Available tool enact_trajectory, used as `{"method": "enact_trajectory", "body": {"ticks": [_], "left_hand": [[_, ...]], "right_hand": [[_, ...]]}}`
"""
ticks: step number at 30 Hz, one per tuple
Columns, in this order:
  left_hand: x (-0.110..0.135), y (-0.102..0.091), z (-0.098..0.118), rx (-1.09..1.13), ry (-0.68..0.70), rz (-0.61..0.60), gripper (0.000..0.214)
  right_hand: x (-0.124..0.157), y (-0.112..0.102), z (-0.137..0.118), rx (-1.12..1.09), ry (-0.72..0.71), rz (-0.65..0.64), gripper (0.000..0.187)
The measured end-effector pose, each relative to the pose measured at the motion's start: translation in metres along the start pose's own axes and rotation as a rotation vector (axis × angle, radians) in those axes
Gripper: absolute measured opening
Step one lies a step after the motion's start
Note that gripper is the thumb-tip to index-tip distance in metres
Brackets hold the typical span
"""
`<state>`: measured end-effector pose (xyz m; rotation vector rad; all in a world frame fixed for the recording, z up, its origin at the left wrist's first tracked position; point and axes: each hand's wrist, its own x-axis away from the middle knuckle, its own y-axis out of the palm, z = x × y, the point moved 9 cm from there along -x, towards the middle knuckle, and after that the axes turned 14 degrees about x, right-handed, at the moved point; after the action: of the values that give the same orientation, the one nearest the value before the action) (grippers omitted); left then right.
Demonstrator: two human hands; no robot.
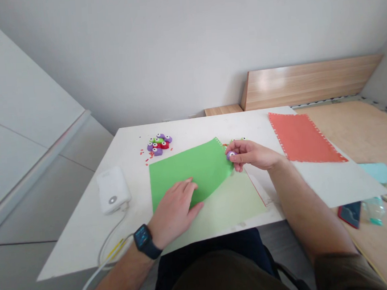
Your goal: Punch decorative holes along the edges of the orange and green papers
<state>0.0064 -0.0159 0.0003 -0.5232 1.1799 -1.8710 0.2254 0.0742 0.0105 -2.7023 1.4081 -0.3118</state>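
A purple piece with an eye is at the right edge of the green sheet, pinched in the fingers of the right hand. The left hand rests on the sheet, fingers loosely spread, gripping nothing. Farther off, similar pieces cluster on the desk beside red scraps.

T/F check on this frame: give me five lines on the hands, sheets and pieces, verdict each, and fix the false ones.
1. The right hand grips a purple piece at the green sheet. True.
2. The left hand holds a purple piece too. False: it holds no piece and lies on the green sheet.
3. The orange-red sheet has notched edges. True.
4. The watch is on the right wrist. False: it is on the left.
5. The far-left cluster is all purple. False: it has green and red pieces as well.
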Motion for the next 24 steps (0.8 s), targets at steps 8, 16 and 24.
{"method": "enact_trajectory", "body": {"ticks": [8,16,24], "left_hand": [[-0.012,0.003,0.006,-0.082,0.007,-0.025,0.033],[-0.015,0.005,0.008,-0.126,0.013,-0.043,0.028],[-0.012,-0.002,-0.002,0.076,-0.008,0.051,0.037]], "right_hand": [[0.0,0.003,-0.001,0.031,-0.012,-0.025,0.037],[0.001,0.005,-0.003,0.045,-0.017,-0.044,0.036],[0.0,0.004,-0.001,0.063,0.002,-0.041,0.038]]}}
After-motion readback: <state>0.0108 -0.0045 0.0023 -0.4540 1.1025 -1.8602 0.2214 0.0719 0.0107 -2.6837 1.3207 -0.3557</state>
